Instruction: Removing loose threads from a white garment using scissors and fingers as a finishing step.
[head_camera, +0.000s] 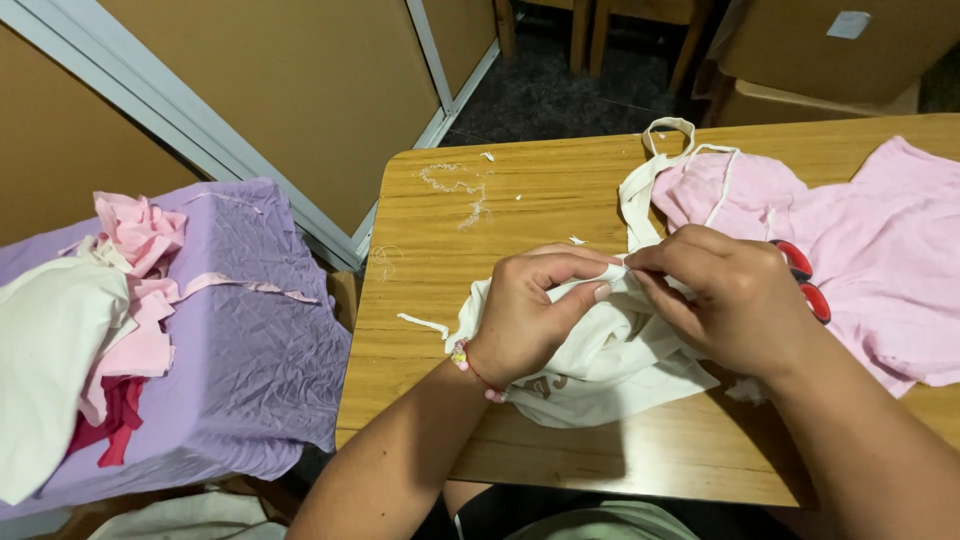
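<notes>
Both pinching the white cloth bag (600, 360)'s top edge, left hand (530, 315) and right hand (725, 300) fingertip-closed; next probably needs the red-handled scissors (805, 280) beside my right hand.

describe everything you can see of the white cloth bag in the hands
The cream-white fabric bag lies crumpled on the wooden table, soft and creased like cotton. Its long strap loops away over the pink garment. The left hand and right hand pinch its upper edge together.
</notes>
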